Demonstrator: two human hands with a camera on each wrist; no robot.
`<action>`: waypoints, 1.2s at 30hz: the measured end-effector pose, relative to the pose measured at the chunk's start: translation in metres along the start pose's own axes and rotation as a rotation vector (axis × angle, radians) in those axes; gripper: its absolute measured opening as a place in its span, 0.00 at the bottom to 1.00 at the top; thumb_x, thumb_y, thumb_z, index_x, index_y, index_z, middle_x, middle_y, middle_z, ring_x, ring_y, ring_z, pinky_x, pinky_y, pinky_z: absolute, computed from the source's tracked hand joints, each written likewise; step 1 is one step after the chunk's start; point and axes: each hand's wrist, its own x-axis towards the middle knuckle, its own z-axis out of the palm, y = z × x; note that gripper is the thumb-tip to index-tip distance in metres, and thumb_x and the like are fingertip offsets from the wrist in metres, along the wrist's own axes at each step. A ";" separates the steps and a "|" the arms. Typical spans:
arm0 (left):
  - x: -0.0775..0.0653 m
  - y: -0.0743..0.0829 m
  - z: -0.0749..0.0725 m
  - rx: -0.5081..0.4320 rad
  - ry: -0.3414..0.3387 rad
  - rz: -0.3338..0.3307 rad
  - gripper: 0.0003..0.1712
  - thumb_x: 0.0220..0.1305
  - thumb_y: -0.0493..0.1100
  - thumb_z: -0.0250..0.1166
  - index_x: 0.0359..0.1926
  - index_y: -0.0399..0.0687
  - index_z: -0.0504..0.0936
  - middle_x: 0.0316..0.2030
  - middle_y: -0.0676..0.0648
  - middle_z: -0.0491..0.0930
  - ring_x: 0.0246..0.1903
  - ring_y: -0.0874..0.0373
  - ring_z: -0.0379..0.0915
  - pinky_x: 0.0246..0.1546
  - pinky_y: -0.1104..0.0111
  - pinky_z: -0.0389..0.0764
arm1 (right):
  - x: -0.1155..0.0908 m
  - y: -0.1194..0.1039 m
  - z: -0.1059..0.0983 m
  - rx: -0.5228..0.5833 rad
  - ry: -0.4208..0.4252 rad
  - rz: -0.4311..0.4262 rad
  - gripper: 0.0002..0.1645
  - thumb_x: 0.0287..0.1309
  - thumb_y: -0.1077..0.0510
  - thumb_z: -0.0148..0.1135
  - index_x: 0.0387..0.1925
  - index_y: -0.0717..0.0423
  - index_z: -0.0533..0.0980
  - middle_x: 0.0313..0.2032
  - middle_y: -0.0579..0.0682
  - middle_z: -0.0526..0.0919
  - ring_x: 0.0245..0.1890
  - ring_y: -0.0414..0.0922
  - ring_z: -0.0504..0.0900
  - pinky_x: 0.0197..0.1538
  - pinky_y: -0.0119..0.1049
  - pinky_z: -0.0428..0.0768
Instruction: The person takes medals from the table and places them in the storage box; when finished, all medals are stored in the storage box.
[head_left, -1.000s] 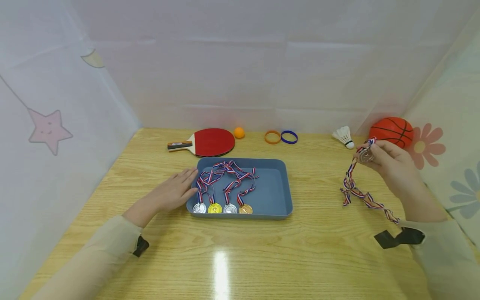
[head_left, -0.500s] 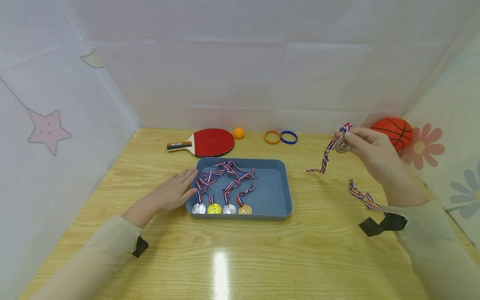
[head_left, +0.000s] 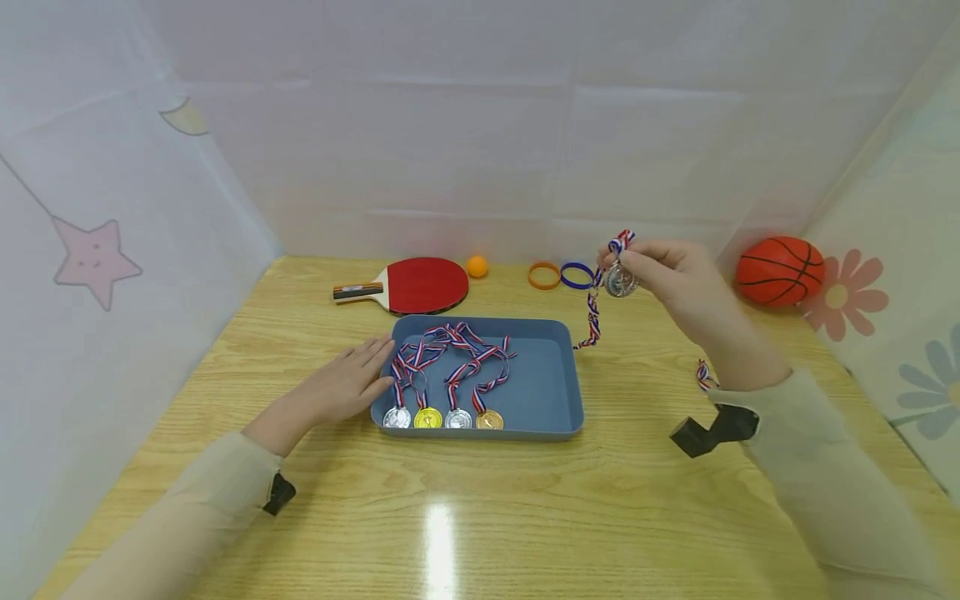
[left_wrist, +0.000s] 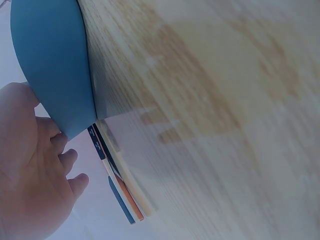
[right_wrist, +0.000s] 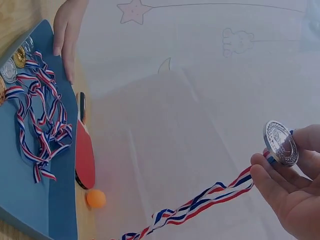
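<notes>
My right hand (head_left: pixel 678 287) pinches a silver medal (head_left: pixel 620 280) by the top of its striped ribbon, above the table right of the blue-grey tray (head_left: pixel 572 375). Its red, white and blue ribbon (right_wrist: pixel 200 200) hangs down in the right wrist view. With straight fingers, my left hand (head_left: pixel 333 383) touches the tray's left wall (left_wrist: pixel 55 65). Along the tray's front side lie a silver medal (head_left: pixel 397 417), a gold medal (head_left: pixel 428 417), another silver medal (head_left: pixel 458 418) and a bronze medal (head_left: pixel 490 419). Their ribbons bunch toward the back.
Behind the tray lie a red table tennis bat (head_left: pixel 427 285), an orange ball (head_left: pixel 477 267), an orange wristband (head_left: pixel 544 275) and a blue wristband (head_left: pixel 577 276). A red basketball (head_left: pixel 782 271) sits at the back right. Another striped ribbon (head_left: pixel 705 375) shows partly behind my right forearm.
My right hand has carried the silver medal leftward from near the basketball toward the tray. Its arm now hides the shuttlecock. My left hand and the tray have stayed in place.
</notes>
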 end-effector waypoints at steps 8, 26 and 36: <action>0.000 -0.001 0.000 0.012 0.012 0.006 0.36 0.71 0.53 0.43 0.69 0.33 0.48 0.69 0.36 0.46 0.67 0.40 0.40 0.63 0.48 0.48 | 0.017 -0.005 0.029 -0.077 -0.031 -0.018 0.11 0.63 0.56 0.56 0.32 0.60 0.79 0.42 0.50 0.83 0.52 0.45 0.75 0.58 0.39 0.66; -0.002 0.000 0.000 0.017 0.030 0.018 0.36 0.71 0.53 0.43 0.69 0.32 0.49 0.68 0.36 0.47 0.67 0.39 0.40 0.63 0.47 0.48 | 0.046 -0.007 0.051 -0.083 -0.022 -0.103 0.12 0.64 0.60 0.54 0.30 0.65 0.78 0.40 0.50 0.82 0.52 0.48 0.75 0.55 0.40 0.71; -0.002 0.000 0.000 0.013 0.023 0.011 0.36 0.71 0.53 0.42 0.69 0.33 0.48 0.69 0.36 0.46 0.67 0.40 0.39 0.63 0.48 0.48 | 0.046 0.027 0.062 -0.228 -0.109 0.003 0.13 0.64 0.59 0.54 0.38 0.67 0.78 0.41 0.54 0.80 0.39 0.46 0.75 0.42 0.35 0.74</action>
